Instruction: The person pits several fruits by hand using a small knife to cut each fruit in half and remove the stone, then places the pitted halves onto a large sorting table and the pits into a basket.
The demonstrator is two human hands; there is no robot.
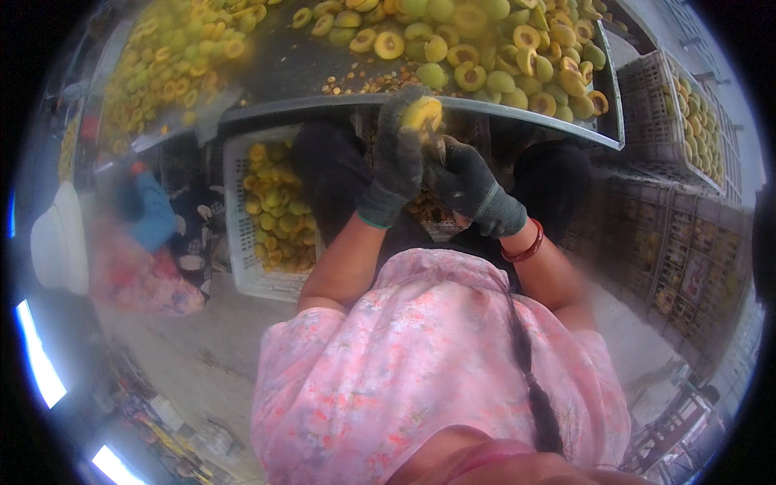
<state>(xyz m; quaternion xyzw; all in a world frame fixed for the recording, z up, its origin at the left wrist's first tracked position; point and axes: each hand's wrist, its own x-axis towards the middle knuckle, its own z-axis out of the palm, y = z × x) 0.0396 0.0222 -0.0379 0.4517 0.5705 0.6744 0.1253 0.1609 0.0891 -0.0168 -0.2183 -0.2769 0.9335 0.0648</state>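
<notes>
My left hand (393,159), in a dark knit work glove, grips a yellow-green stone fruit (422,113) just in front of the metal table edge. Cut flesh shows on the fruit's upper side. My right hand (470,182), gloved the same way, is closed around a small hand tool (433,134) whose narrow end meets the fruit. Most of that tool is hidden by the fingers, so its exact kind is unclear. Beyond both hands, halved fruits (467,76) with brown hollows are heaped on the metal-rimmed table (285,73). Loose stones (364,82) lie by the rim.
A white plastic crate (236,267) with fruit halves stands beside my left leg. Stacked crates (661,242) rise on the right, the upper crate (645,91) full of fruit. At left sits a co-worker with a blue sleeve (154,209) and a white hat (57,242).
</notes>
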